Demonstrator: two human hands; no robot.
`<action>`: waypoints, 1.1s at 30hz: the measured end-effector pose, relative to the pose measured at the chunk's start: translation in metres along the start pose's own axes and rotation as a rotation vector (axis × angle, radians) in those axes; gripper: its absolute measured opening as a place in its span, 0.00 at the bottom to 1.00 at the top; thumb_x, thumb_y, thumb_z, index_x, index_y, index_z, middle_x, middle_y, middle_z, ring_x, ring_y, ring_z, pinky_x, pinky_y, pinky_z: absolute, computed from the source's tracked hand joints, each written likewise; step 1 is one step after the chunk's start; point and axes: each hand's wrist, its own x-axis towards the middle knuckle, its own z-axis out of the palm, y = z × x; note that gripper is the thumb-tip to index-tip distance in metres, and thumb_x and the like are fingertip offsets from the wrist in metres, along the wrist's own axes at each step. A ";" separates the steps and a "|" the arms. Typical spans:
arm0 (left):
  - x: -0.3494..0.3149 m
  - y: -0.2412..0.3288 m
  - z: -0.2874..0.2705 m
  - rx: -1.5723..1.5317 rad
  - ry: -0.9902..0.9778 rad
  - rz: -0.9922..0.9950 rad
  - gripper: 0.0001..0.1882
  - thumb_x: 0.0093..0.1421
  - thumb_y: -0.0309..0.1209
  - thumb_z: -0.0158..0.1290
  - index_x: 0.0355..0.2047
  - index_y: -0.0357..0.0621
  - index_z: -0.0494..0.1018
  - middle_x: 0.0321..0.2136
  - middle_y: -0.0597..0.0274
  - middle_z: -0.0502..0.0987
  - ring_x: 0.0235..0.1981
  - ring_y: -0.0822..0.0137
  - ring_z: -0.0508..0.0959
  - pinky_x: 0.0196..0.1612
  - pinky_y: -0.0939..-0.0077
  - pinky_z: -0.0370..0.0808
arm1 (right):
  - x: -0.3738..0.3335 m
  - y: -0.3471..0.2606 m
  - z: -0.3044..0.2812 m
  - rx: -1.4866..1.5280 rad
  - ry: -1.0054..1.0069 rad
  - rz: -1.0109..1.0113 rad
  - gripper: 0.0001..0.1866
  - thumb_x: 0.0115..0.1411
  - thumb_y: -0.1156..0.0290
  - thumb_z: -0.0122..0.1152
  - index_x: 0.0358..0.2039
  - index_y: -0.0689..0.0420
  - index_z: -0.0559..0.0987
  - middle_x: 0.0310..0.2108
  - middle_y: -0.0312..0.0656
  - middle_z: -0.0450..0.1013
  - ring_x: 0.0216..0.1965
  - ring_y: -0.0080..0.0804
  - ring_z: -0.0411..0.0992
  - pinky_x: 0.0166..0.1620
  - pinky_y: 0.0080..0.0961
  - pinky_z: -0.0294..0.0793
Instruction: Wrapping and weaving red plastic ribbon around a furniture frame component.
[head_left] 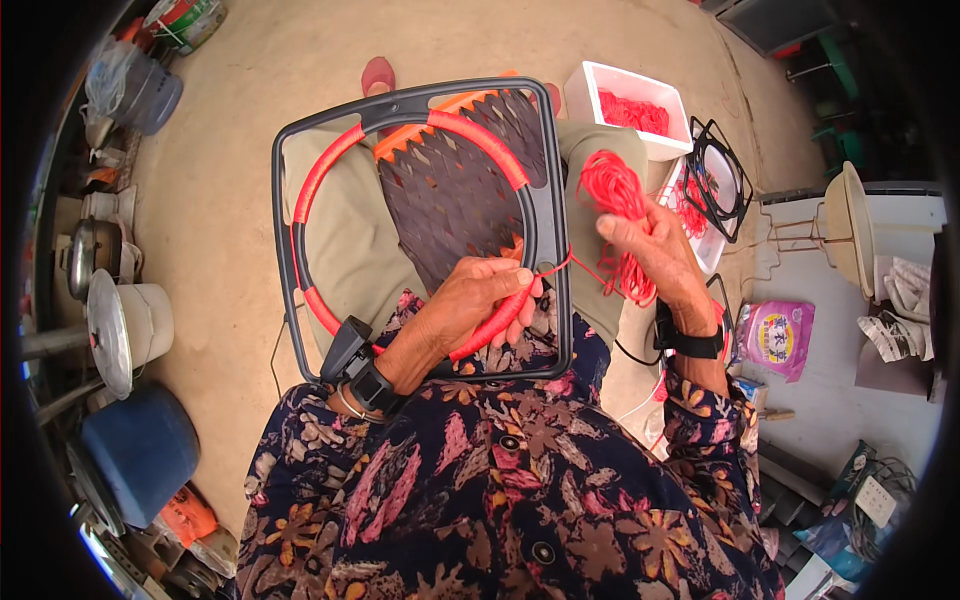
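Across my lap lies a black squarish plastic frame (pixel 562 210) with a round inner ring. Red cord is wound tightly round stretches of that ring (pixel 490 143), with black plastic bare between them. My left hand (pixel 468 302) is closed round the ring's lower right part, thumb on top near the winding's end. From there a single red strand runs over the frame's right bar to a loose bundle of red cord (pixel 612 182). My right hand (pixel 665 255) grips that bundle to the right of the frame, thumb across it, with loops hanging below.
Beyond my right knee stands a white foam box (pixel 590 112) holding red cord (pixel 634 113). Beside it a black frame (pixel 742 185) rests on a white basin (pixel 713 245). A purple package (pixel 775 340) lies at right. Along the left are a lidded pot (pixel 150 322) and a blue bin (pixel 140 455).
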 end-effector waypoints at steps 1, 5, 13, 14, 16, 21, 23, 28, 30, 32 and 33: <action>0.000 -0.001 -0.001 0.015 0.003 0.001 0.15 0.66 0.36 0.46 0.34 0.35 0.72 0.20 0.56 0.76 0.14 0.69 0.75 0.13 0.81 0.70 | -0.003 0.003 0.004 0.001 0.002 0.000 0.20 0.57 0.63 0.66 0.47 0.59 0.76 0.24 0.26 0.70 0.24 0.11 0.63 0.27 0.15 0.63; 0.000 0.003 0.001 0.078 -0.001 0.003 0.16 0.66 0.39 0.46 0.35 0.36 0.71 0.21 0.55 0.76 0.15 0.68 0.76 0.13 0.81 0.71 | -0.016 0.021 0.035 0.289 -0.199 0.057 0.16 0.57 0.70 0.66 0.45 0.61 0.77 0.32 0.28 0.74 0.29 0.10 0.66 0.32 0.13 0.67; -0.002 0.004 0.002 0.148 -0.012 -0.019 0.14 0.66 0.36 0.45 0.35 0.36 0.70 0.21 0.54 0.76 0.16 0.67 0.77 0.14 0.79 0.71 | -0.022 0.037 0.048 0.291 -0.141 0.032 0.09 0.60 0.68 0.61 0.35 0.59 0.79 0.25 0.25 0.69 0.25 0.11 0.61 0.27 0.14 0.60; 0.000 0.004 0.002 0.151 -0.013 -0.016 0.14 0.66 0.36 0.45 0.35 0.36 0.70 0.21 0.54 0.76 0.16 0.67 0.77 0.14 0.79 0.71 | -0.020 0.040 0.047 0.290 -0.140 0.028 0.09 0.60 0.68 0.61 0.35 0.59 0.79 0.25 0.25 0.69 0.25 0.11 0.61 0.27 0.14 0.60; 0.000 0.005 0.003 0.117 0.021 -0.025 0.15 0.66 0.36 0.44 0.37 0.34 0.71 0.22 0.55 0.76 0.16 0.68 0.76 0.14 0.79 0.71 | -0.019 0.045 0.048 0.281 -0.115 0.025 0.09 0.60 0.67 0.61 0.36 0.59 0.79 0.27 0.26 0.71 0.27 0.12 0.63 0.30 0.15 0.63; 0.003 0.010 -0.003 -0.017 -0.061 0.040 0.21 0.69 0.41 0.42 0.45 0.32 0.71 0.25 0.57 0.75 0.17 0.68 0.74 0.16 0.80 0.71 | -0.004 0.039 0.045 0.388 -0.128 0.005 0.10 0.60 0.67 0.62 0.39 0.59 0.79 0.33 0.30 0.75 0.33 0.14 0.68 0.38 0.17 0.68; 0.002 0.009 -0.007 -0.251 -0.090 0.001 0.25 0.69 0.45 0.40 0.46 0.30 0.70 0.24 0.58 0.75 0.17 0.69 0.75 0.16 0.80 0.71 | -0.002 0.029 0.046 0.366 -0.182 0.033 0.11 0.60 0.68 0.62 0.40 0.60 0.78 0.33 0.30 0.75 0.34 0.15 0.69 0.40 0.17 0.68; 0.003 0.016 -0.004 -0.336 -0.089 -0.100 0.26 0.70 0.47 0.38 0.49 0.32 0.69 0.27 0.57 0.75 0.20 0.68 0.74 0.19 0.78 0.71 | 0.001 0.028 0.043 0.394 -0.183 0.032 0.10 0.60 0.70 0.61 0.41 0.62 0.78 0.34 0.30 0.75 0.35 0.15 0.69 0.41 0.18 0.69; 0.004 0.013 -0.003 -0.211 -0.036 -0.014 0.22 0.68 0.42 0.44 0.48 0.31 0.70 0.24 0.60 0.74 0.17 0.71 0.73 0.15 0.81 0.68 | 0.003 0.026 0.042 0.392 -0.196 0.052 0.11 0.61 0.70 0.60 0.41 0.62 0.78 0.34 0.30 0.75 0.35 0.14 0.69 0.41 0.17 0.69; 0.005 0.012 -0.001 -0.166 0.011 -0.007 0.20 0.68 0.39 0.45 0.46 0.31 0.71 0.23 0.61 0.74 0.16 0.72 0.72 0.15 0.82 0.67 | 0.008 0.028 0.044 0.337 -0.186 -0.001 0.12 0.60 0.70 0.60 0.43 0.62 0.77 0.33 0.30 0.75 0.34 0.13 0.68 0.40 0.16 0.69; 0.004 0.011 -0.001 -0.121 0.066 0.004 0.17 0.67 0.36 0.47 0.45 0.32 0.71 0.22 0.61 0.73 0.15 0.73 0.71 0.14 0.82 0.66 | 0.009 0.025 0.043 0.337 -0.187 0.001 0.12 0.60 0.70 0.60 0.43 0.62 0.77 0.33 0.30 0.75 0.34 0.13 0.68 0.40 0.16 0.69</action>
